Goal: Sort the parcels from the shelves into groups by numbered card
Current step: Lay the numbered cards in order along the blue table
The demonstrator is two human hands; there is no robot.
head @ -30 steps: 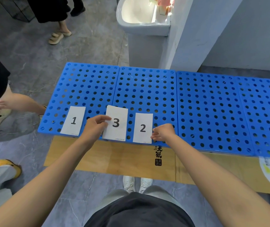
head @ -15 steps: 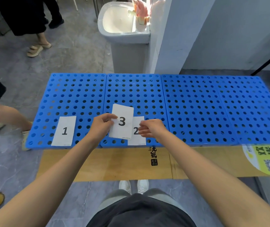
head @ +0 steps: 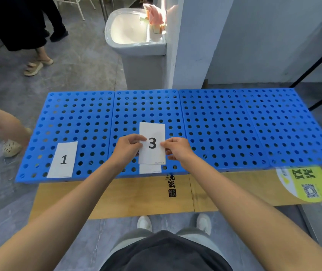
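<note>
Both hands pinch card 3 (head: 152,142) by its side edges, left hand (head: 127,147) & right hand (head: 176,148), fingers curled, above another card (head: 150,169) on the blue panel (head: 224,124). Card 1 (head: 63,159) lies well left. Prob. thin, light, floppy paper; edge grip suits, w/ care not to crease.

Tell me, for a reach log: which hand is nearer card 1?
Left. The left hand pinches the left edge of card 3, right of card 1; the right hand pinches its right edge, farther away.
</note>
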